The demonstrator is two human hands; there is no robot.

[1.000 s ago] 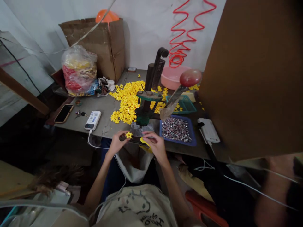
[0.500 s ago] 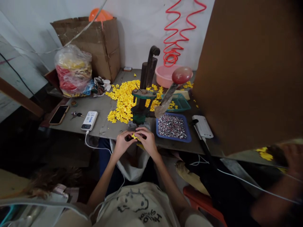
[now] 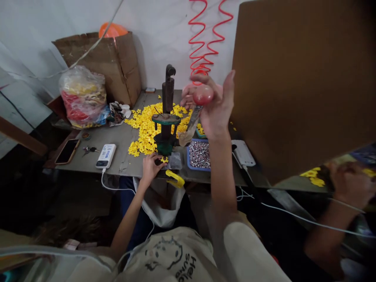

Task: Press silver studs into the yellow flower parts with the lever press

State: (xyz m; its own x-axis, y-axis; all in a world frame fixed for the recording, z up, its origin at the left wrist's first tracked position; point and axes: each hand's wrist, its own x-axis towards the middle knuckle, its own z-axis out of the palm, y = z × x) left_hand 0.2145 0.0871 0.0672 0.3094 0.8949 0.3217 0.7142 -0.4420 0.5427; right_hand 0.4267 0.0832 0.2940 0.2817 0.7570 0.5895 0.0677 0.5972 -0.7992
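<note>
The right hand [image 3: 216,111] has risen to clasp the red knob [image 3: 203,95] of the press lever [image 3: 190,123].

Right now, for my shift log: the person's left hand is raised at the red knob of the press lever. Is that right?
No, the hand raised at the red knob is the right hand, as the head view shows. The left hand is down near the press base.

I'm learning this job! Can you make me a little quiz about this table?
1. What is the right hand holding?
2. True or false: the blue tray is full of yellow flower pieces.
3. Which is nearer the left hand: the power bank or the phone?

Key:
1. The red knob on the press lever.
2. False, it holds small shiny discs.
3. The power bank.
</note>
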